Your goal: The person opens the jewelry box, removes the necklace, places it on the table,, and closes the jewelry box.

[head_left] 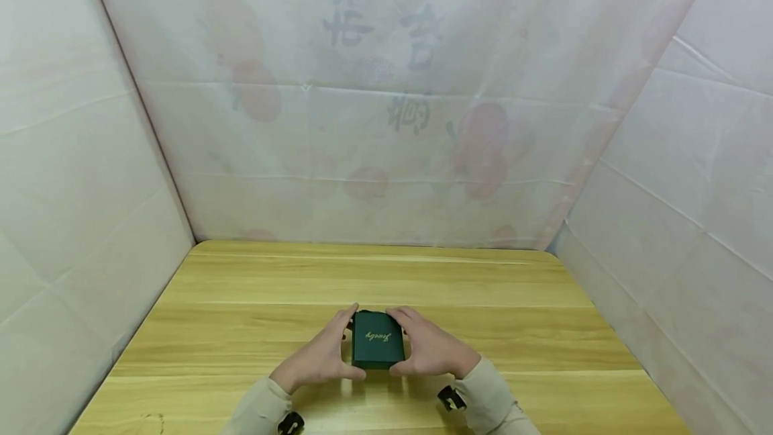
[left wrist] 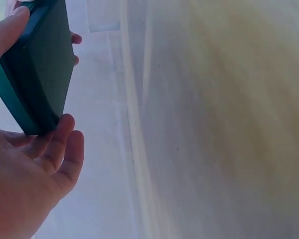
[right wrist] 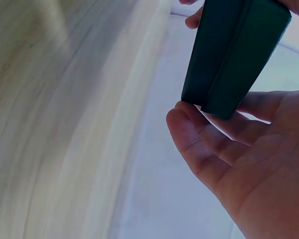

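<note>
A small dark green jewelry box (head_left: 378, 348) is held between both hands near the front middle of the table. Gold script lettering on its top reads upside down from my side. My left hand (head_left: 323, 354) grips the left side, thumb at the near edge and fingers toward the far corner. On the opposite side, my right hand (head_left: 431, 349) holds it in much the same way. Seen from the wrists, the box (right wrist: 239, 55) is raised off the tabletop, with fingertips under its edge. A seam runs along its side, and the lid looks closed.
The wood-grain table (head_left: 241, 280) spreads out around the hands. Pale fabric walls stand behind it (head_left: 362, 207) and at both sides. A dark strap end (head_left: 451, 398) hangs at the right cuff, and another dark piece (head_left: 291, 423) at the left cuff.
</note>
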Motion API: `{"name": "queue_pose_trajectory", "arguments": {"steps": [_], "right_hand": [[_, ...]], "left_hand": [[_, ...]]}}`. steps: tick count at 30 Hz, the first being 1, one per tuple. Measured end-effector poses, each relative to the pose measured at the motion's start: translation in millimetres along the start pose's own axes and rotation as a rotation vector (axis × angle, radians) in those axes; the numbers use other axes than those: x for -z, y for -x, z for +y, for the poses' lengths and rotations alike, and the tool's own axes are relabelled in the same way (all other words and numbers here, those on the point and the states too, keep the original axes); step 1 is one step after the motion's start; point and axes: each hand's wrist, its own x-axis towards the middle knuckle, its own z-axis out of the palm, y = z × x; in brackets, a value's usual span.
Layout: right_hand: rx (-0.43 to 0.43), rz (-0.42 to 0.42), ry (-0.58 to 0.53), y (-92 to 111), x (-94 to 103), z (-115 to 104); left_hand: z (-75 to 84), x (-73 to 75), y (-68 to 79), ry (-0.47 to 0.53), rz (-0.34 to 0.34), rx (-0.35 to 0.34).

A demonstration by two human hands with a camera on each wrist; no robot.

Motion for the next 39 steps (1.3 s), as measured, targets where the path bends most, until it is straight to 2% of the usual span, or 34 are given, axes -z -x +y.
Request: {"name": "queue_pose_trajectory", "arguments": {"steps": [15, 27, 39], "right_hand": [[0.021, 0.053, 0.043, 0.8, 6.7, -7.6], [0.062, 0.069, 0.073, 1.2, 6.0, -8.3], [0.045, 0.040, 0.037, 2.4, 8.4, -9.6]], "left_hand": [[-0.2, 0.7, -2.8, -0.006, 0.090, -0.082], [0.7, 1.4, -0.9, -0.007, 0.104, -0.075], [-0.4, 1.0, -0.7, 0.015, 0.094, -0.084]]}}
